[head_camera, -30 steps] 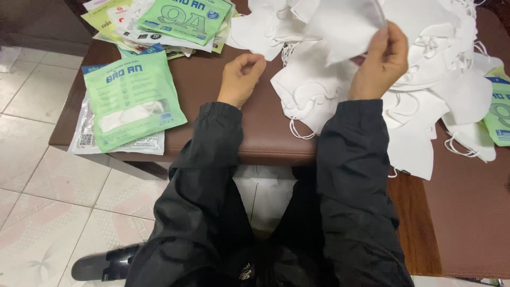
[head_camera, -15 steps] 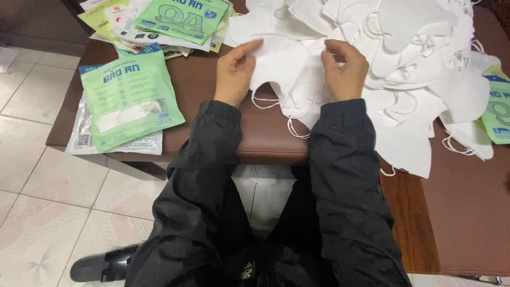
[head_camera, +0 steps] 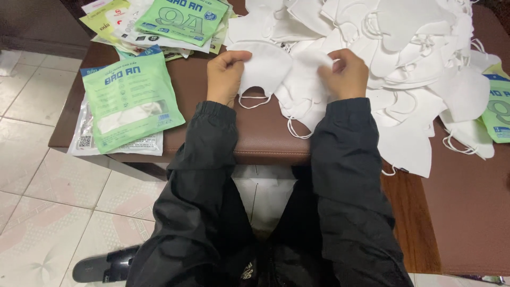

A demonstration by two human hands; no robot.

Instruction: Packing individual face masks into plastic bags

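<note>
The left hand and right hand each pinch one end of a white face mask, fingers closed on its upper edge. The mask is stretched between both hands, just above the brown tabletop near its front edge. A pile of white masks lies behind and right. A green packet sits at the left edge.

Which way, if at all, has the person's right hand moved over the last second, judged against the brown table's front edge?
Yes. The right hand has dropped from above the mask pile toward the table's front edge, now pinching the white face mask with the left hand.
</note>
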